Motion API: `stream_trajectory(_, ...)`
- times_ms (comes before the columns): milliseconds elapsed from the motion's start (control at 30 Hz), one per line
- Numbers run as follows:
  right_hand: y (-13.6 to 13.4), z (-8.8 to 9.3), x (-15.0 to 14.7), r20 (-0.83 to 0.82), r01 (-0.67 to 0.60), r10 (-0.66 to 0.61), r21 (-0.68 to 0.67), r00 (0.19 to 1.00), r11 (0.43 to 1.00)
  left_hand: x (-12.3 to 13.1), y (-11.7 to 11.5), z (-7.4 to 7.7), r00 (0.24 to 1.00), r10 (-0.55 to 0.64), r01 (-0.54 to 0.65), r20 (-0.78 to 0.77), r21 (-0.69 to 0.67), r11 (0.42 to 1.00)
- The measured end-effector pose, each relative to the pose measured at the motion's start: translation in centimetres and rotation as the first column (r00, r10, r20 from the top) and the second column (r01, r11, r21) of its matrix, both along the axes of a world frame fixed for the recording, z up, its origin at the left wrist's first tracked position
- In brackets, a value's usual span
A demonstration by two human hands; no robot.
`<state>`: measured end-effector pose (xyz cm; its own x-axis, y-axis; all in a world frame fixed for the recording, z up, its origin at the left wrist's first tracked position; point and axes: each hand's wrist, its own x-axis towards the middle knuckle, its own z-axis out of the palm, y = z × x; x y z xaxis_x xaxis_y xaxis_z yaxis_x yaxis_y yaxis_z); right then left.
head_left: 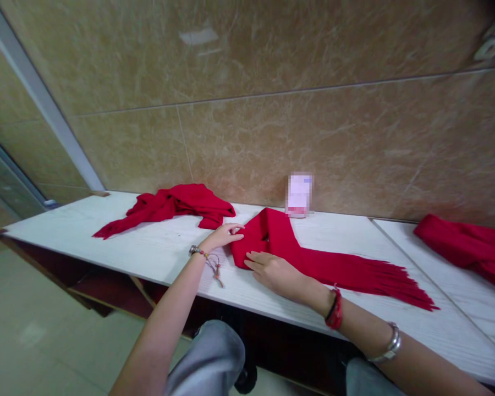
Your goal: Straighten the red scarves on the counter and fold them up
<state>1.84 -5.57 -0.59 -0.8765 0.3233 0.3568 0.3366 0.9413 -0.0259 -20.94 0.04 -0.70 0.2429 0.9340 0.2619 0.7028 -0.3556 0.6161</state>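
Note:
A red scarf (pixel 282 234) with a fringed end (pixel 408 286) lies folded over itself on the white tabletop. Its fringed length stretches out to the right, and a looped fold stands at its left part. My left hand (pixel 223 236) touches the scarf's left edge, thumb and fingers stretched out and slightly apart. Lying over the front of the fold is my right hand (pixel 274 270), fingers extended and resting on the cloth. The underside of the fold is hidden.
Another red scarf (pixel 181 202) lies crumpled at the left, and more red cloth (pixel 470 247) at the right edge. A blurred-out phone-like object (pixel 299 192) leans against the tiled wall (pixel 239 137). The white table (pixel 160 258) has open shelving underneath.

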Motion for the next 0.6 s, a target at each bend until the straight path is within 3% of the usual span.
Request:
stream_trajectory(67, 1.6, 1.3, 0.4, -0.084, 0.024, -0.030, -0.064, 0.996, 0.998, 0.0, 0.3, -0.4, 0.993, 0.101, -0.104, 0.064, 0.048, 0.993)
stream_trajectory(133, 4.4, 2.8, 0.6, -0.143, 0.108, -0.119, -0.086, 0.983, 0.990, 0.1, 0.7, -0.8, 0.971, 0.213, -0.216, 0.110, 0.009, 0.976)
stream_trajectory(233, 9.5, 4.2, 0.0, -0.056, 0.212, -0.217, -0.087, 0.975, 0.973, 0.3, 1.1, -1.3, 0.945, 0.317, -0.307, 0.085, -0.108, 0.945)
stream_trajectory(300, 12.1, 4.0, -1.0, 0.053, 0.161, -0.157, -0.073, 0.986, 0.984, 0.3, 1.2, -1.5, 0.938, 0.343, -0.336, 0.051, -0.116, 0.935)
stream_trajectory(400, 13.9, 2.1, -2.7, 0.195, 0.028, -0.013, -0.074, 0.981, 0.997, 0.8, 0.7, -1.1, 0.931, 0.364, -0.363, 0.012, -0.039, 0.931)
stream_trajectory(467, 14.0, 0.6, -3.3, 0.243, 0.036, -0.015, -0.081, 0.970, 0.996, 1.3, -0.2, -0.4, 0.956, 0.290, -0.287, -0.038, 0.072, 0.955)
stream_trajectory(533, 14.0, -0.5, -3.4, 0.250, 0.078, -0.056, -0.081, 0.967, 0.994, 1.8, -1.1, 0.5, 0.980, 0.054, -0.024, -0.193, 0.153, 0.988)
stream_trajectory(600, 14.0, -1.0, -3.0, 0.243, 0.079, -0.057, -0.081, 0.968, 0.994, 2.1, -1.8, 1.3, 0.932, -0.128, 0.169, -0.338, 0.095, 0.981)
